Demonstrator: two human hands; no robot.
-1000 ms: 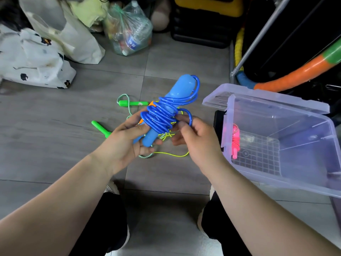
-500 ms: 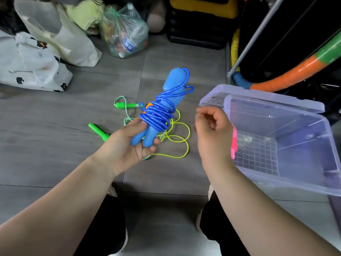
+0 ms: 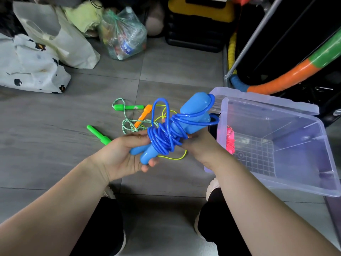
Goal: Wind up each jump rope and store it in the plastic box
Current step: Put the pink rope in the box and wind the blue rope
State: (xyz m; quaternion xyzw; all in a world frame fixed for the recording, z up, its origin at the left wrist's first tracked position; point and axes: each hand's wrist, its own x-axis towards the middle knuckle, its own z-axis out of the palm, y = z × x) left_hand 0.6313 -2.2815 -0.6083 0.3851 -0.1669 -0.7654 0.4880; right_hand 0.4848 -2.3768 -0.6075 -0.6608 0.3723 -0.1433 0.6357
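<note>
Currently 1 of 4 stored: pink rope (image 3: 230, 140) in plastic box (image 3: 267, 104); blue jump rope (image 3: 169, 137), nearly wound, is held beside box, L hand (image 3: 123, 156) fingers curled round handles, R hand (image 3: 201, 145) pinching coils; green rope (image 3: 129, 108) & orange-handled rope (image 3: 144, 114) lie loose on floor (image 3: 55, 145).

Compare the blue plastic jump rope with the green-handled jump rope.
The blue plastic jump rope is wound round its handles, held by the left hand and right hand; the green-handled jump rope lies loose on the floor. Blue handles are thick, green ones slim. Both are outside the clear plastic box.
</note>
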